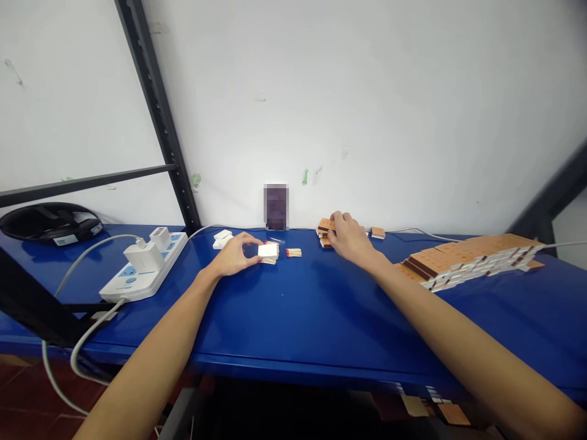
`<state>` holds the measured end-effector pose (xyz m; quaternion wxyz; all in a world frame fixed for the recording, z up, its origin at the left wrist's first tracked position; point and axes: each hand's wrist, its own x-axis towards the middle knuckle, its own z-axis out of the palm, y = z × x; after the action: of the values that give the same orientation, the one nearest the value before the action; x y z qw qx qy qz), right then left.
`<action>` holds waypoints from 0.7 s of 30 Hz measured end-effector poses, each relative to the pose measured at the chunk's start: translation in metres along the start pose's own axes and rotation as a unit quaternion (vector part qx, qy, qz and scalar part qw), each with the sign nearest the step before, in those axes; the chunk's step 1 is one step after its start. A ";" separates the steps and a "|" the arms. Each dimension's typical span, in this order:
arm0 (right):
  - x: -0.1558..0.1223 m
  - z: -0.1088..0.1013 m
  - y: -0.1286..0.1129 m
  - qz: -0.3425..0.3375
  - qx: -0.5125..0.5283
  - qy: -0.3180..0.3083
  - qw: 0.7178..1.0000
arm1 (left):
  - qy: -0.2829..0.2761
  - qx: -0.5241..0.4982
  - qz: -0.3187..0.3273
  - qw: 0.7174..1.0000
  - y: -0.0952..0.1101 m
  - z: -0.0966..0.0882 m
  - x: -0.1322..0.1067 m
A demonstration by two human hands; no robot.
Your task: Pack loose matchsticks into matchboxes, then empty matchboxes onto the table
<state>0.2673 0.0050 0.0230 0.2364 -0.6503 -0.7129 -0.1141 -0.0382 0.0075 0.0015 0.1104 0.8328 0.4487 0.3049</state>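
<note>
My left hand (235, 253) pinches a small white matchbox tray (268, 250) that rests on the blue table (298, 318), with matches lying in or under it. A small bunch of red-tipped matches (294, 252) lies just right of the tray. My right hand (349, 237) reaches to the back of the table, fingers curled over a little stack of brown matchboxes (325, 227) near the wall. One more brown matchbox (378, 232) sits just right of that hand.
A long row of brown matchboxes (472, 256) lies at the right. White box pieces (222, 238) sit behind my left hand. A white power strip (144, 266) with plugs and cables is at the left, a dark round device (50, 223) beyond it. A blurred dark object (276, 206) leans on the wall.
</note>
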 end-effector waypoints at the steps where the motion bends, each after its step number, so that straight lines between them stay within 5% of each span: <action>1: 0.001 -0.001 0.001 0.009 -0.032 -0.020 0.999 | 0.002 -0.002 0.000 1.000 0.000 0.000 0.000; 10: -0.001 0.012 0.012 -0.002 -0.097 -0.151 0.984 | 0.074 0.019 -0.006 0.997 -0.006 -0.002 0.001; 16: -0.003 0.015 0.013 -0.005 -0.095 -0.158 0.983 | 0.123 0.184 -0.070 0.973 -0.025 -0.006 -0.001; 21: -0.015 -0.012 0.008 -0.070 -0.055 -0.142 0.986 | 0.134 0.238 -0.139 0.952 -0.036 -0.009 -0.005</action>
<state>0.2781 -0.0129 0.0251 0.0881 -0.6205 -0.7754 -0.0766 -0.0703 0.0234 -0.0096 -0.1109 0.7161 0.6298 0.2798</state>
